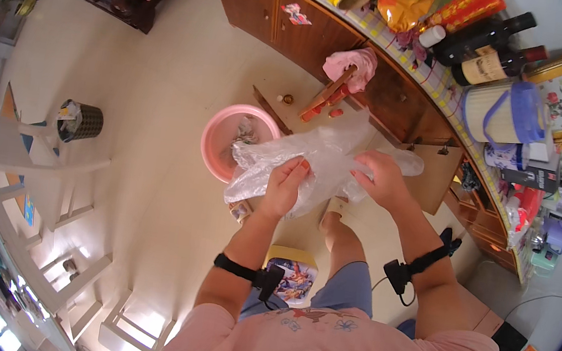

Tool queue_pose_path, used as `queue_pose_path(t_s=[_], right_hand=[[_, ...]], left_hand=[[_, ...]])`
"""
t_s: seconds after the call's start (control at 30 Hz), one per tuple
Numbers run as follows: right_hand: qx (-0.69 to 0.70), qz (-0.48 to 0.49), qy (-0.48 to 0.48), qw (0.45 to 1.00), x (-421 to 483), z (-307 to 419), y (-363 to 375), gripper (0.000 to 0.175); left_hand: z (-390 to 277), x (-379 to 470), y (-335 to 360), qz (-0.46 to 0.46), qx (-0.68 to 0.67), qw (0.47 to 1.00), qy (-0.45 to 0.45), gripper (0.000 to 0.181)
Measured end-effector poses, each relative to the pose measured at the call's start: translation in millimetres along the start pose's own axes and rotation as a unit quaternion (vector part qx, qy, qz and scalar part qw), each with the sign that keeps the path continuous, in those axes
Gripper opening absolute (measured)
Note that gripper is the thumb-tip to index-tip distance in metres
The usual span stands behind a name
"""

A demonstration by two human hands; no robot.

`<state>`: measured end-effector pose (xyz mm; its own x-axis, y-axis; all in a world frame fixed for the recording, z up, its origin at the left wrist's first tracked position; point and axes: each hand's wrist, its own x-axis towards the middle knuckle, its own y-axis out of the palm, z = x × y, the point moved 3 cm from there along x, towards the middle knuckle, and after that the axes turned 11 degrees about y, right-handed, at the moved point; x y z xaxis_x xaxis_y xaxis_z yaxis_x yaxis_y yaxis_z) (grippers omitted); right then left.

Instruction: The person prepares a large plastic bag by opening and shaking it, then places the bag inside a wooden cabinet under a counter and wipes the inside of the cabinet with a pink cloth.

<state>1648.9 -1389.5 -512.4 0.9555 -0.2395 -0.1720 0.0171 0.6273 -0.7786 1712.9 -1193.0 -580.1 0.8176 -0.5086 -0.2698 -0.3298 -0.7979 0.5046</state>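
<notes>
A large sheet of clear plastic, seemingly a bag (324,154), hangs crumpled between my hands at the middle of the view. My left hand (286,184) is closed on its left part, thumb against the fingers. At the right, my right hand (377,175) touches or pinches the plastic with bent fingers; its exact hold is hard to tell. Below and to the left stands a pink plastic basin (211,136) with crumpled material (244,135) inside, partly covered by the sheet.
A wooden cabinet (323,25) curves along the top and right, one door (433,183) ajar. Bottles and containers crowd its top. A pink cloth (353,67) lies over a small wooden stool near it. A printed stool (293,279) is by my legs, a waste bin (89,124) at left.
</notes>
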Motion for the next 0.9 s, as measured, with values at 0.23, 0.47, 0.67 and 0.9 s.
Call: queue_pose_path(t_s=[0.23, 0.47, 0.67, 0.9], right_hand=[[-0.027, 0.071, 0.004, 0.997, 21, -114, 61, 0.022], [-0.001, -0.098, -0.125, 0.987, 45, -150, 64, 0.024], [-0.019, -0.115, -0.200, 0.973, 12, -151, 72, 0.021], [-0.029, -0.124, -0.107, 0.986, -65, -130, 49, 0.010]], left_hand=[[120, 42, -13, -0.100, -0.188, 0.973, -0.091, 0.018], [181, 58, 18, 0.077, -0.204, 0.967, -0.131, 0.024], [204, 73, -2, 0.164, -0.061, 0.985, 0.002, 0.027], [152, 26, 33, 0.234, 0.042, 0.935, 0.264, 0.028]])
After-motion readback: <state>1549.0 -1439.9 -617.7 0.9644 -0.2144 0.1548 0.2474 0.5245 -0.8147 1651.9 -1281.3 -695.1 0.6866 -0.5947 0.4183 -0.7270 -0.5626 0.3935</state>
